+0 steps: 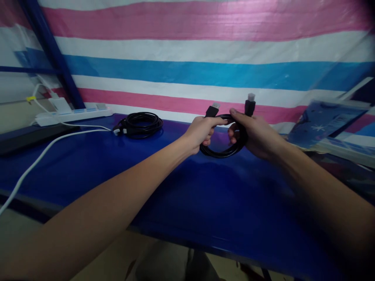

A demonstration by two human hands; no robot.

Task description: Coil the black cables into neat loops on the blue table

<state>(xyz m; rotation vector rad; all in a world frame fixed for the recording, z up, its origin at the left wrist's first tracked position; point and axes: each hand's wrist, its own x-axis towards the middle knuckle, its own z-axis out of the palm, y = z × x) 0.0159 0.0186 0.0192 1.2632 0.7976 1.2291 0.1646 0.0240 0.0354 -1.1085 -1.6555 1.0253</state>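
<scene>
Between my two hands a black cable (222, 154) is wound into a loop, held just above the blue tabletop (187, 191). My left hand (200, 132) is closed round the loop's left side, and a black plug (212, 110) with a capped end sticks up above it. On the loop's right side my right hand (254, 132) grips the coil, its thumb along the top. A second plug (250, 104) with a clear cap points upward there. Farther left, another coiled black cable (143, 124) lies on the table with its plugs toward the left.
A white power strip (74, 115) with a charger stands at the back left, and a white cord (49, 150) runs across the table. Beside it lies a dark flat object (32, 137). A blue package (319, 123) is at the right. Striped sheeting (187, 74) hangs behind.
</scene>
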